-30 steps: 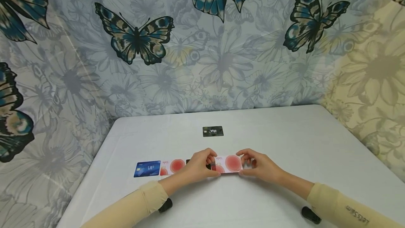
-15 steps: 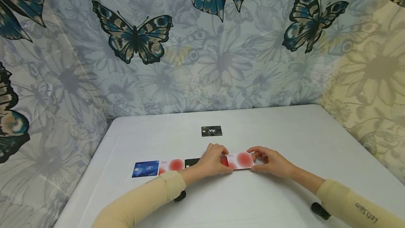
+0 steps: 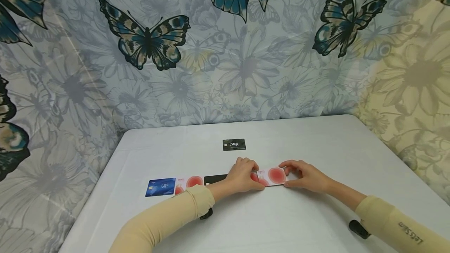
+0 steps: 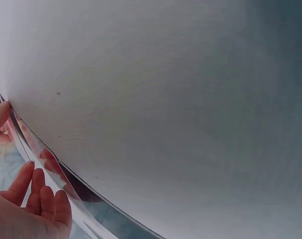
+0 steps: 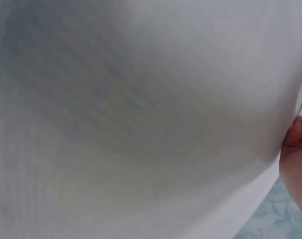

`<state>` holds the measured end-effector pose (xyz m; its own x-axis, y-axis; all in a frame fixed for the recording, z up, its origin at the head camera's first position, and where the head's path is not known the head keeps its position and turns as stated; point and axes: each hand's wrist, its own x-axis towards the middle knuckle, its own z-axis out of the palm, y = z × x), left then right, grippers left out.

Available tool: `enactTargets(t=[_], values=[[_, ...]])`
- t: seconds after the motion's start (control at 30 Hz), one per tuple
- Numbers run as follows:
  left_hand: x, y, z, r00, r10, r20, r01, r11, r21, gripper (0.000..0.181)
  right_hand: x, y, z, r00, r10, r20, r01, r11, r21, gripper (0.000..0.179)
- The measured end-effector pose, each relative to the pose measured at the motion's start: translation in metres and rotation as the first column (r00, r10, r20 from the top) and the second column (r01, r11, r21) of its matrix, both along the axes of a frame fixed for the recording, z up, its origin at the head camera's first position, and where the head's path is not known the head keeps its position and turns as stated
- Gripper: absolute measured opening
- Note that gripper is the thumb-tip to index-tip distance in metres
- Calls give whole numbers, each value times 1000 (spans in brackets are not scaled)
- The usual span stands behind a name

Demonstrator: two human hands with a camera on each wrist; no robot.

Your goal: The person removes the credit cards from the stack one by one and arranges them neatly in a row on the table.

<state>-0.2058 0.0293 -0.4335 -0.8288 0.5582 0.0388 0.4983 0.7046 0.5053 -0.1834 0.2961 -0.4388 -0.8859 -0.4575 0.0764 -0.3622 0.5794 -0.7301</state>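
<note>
In the head view a row of plastic cards lies across the table. My left hand [image 3: 242, 175] grips a mostly covered red card [image 3: 254, 176] by its near and far edges, its fingertips close to the left end of a pink card [image 3: 275, 176] with a red circle. My right hand [image 3: 307, 175] pinches the right end of that pink card between thumb and fingers. The left wrist view shows the left-hand fingers [image 4: 51, 204] along the cards' edge; in the right wrist view only part of the right hand [image 5: 296, 154] appears.
Further left in the row are a black card [image 3: 215, 178], partly behind my left hand, another pink card [image 3: 194, 181] and a blue VIP card [image 3: 161, 187]. A black Vip card [image 3: 234, 144] lies apart, farther back on the white table [image 3: 309, 139]. Butterfly-patterned fabric [image 3: 242, 61] hangs behind.
Both hands have moved right, carrying the pink and red cards along with them. More of the black card in the row now shows. The blue card and the back Vip card stay put.
</note>
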Motion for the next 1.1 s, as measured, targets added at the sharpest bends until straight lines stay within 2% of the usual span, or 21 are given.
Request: enactTargets(t=[0.17,0.43,0.93,1.1], values=[[0,2,-1,1000,10,3,-10,1000,-17,49,-2,2,1,999,32,6,-32,999,-12,48],[-1,2,-3,1000,1,-5,-1,1000,-4,49,-5,6,0,999,29,36,-28,999,-18,48],[0,-1,-2,1000,0,25,0,1000,5,45,-7,6,-6,996,83,15,-82,995,-52,45],[0,-1,-2,1000,-8,20,8,1000,4,45,-8,7,-8,998,69,14,-69,997,-34,46]])
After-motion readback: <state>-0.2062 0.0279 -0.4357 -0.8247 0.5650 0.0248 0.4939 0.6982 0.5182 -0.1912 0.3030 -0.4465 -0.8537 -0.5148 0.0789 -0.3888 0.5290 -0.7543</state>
